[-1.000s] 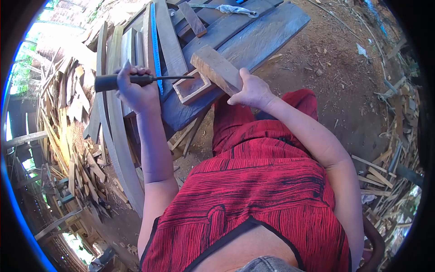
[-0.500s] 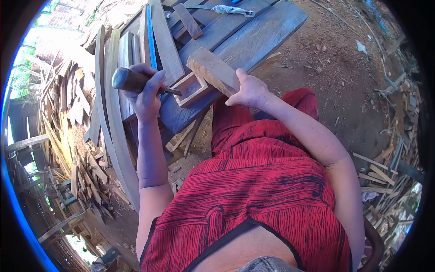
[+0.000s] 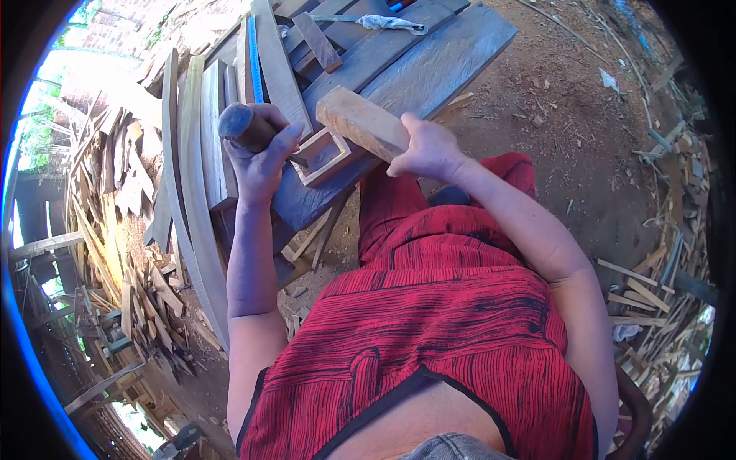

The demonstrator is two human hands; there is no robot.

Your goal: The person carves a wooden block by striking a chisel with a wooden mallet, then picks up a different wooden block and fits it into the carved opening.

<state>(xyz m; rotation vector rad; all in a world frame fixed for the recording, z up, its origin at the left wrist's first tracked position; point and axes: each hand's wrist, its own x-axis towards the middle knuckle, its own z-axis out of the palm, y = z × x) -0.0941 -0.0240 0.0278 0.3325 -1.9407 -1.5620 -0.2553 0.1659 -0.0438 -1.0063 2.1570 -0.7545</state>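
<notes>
My left hand [image 3: 263,153] is wrapped round the thick wooden handle of a chisel [image 3: 244,129]. Its blade points right, with the tip inside a small wooden box frame [image 3: 328,170] that lies on the dark plank bench [image 3: 418,77]. My right hand [image 3: 433,149] grips the near end of a pale wood block [image 3: 359,119], thumb on top and fingers along the side. The far end of this block hangs over the corner of the frame and overlaps it in this view.
A blue measuring strip [image 3: 255,61] and long boards [image 3: 184,153] run along the left. A dark short wood piece [image 3: 318,40] and a crumpled plastic bag [image 3: 391,23] lie at the back of the bench. Scrap wood [image 3: 126,157] is heaped at the left.
My left hand has shifted right with the chisel, and the handle has tipped so that the blade reaches further into the frame. The block in my right hand has barely moved.
</notes>
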